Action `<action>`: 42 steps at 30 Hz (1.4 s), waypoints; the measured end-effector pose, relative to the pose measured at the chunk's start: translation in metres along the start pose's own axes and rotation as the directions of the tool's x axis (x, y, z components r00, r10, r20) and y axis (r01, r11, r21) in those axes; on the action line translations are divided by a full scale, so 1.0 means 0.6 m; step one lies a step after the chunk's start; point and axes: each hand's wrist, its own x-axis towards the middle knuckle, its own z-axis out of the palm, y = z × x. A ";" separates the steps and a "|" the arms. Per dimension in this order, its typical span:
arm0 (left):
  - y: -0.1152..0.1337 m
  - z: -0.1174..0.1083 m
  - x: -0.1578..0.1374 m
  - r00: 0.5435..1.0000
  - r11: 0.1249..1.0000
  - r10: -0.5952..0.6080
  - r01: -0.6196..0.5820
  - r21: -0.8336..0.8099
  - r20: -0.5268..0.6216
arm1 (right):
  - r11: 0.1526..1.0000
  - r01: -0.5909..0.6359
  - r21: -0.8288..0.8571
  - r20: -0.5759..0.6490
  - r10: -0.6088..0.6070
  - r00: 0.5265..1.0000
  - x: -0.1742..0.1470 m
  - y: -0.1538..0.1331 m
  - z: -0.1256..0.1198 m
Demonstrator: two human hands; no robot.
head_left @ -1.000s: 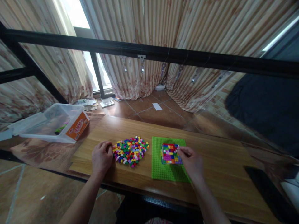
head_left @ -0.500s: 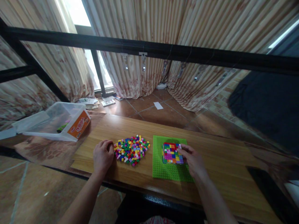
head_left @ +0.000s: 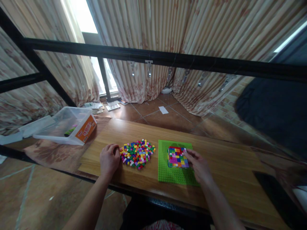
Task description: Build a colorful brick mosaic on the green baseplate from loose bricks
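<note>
A loose pile of small, many-coloured building bricks lies on the wooden table. At the pile's left edge rests my left hand, fingers curled inward; whatever they may hold is hidden. On a green studded baseplate stands a square block built of multicoloured bricks, with red along its far edge. My right hand is at the right side of this block, its fingers closed around a pale brick at the upper right corner. The hand covers part of the block's right side.
A clear plastic box with an orange label sits at the left, with a few green and pink pieces inside. A dark flat object lies at the table's right end. A black metal bar crosses beyond the table, before striped curtains.
The view has shifted slightly, so things appear a little further right and lower. Both hands keep nearly the same places beside the pile and the block.
</note>
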 end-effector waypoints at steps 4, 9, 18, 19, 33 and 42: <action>0.003 -0.001 -0.001 1.000 1.000 -0.013 0.013 -0.015 -0.001 | 0.969 0.157 -0.190 -0.136 -0.184 0.973 -0.025 -0.015 -0.004; 0.007 -0.002 -0.002 1.000 0.999 -0.030 0.030 -0.032 0.002 | 0.838 0.412 -0.359 0.172 -0.374 0.911 -0.092 -0.035 0.041; 0.008 -0.003 -0.005 0.999 0.999 -0.032 0.032 -0.038 0.004 | 0.574 0.701 -0.423 0.572 -0.431 0.698 -0.131 0.017 0.159; 0.008 -0.003 -0.005 1.000 0.999 -0.030 0.030 -0.043 0.002 | 0.549 0.712 -0.438 0.590 -0.422 0.688 -0.127 0.022 0.165; 0.007 0.000 -0.005 0.999 0.998 -0.036 0.036 -0.057 0.002 | 0.426 0.717 -0.552 0.663 -0.297 0.687 -0.115 0.015 0.177; 0.002 0.004 -0.002 0.998 0.993 -0.058 0.057 -0.107 -0.009 | 0.413 0.744 -0.525 0.658 -0.359 0.662 -0.115 0.016 0.178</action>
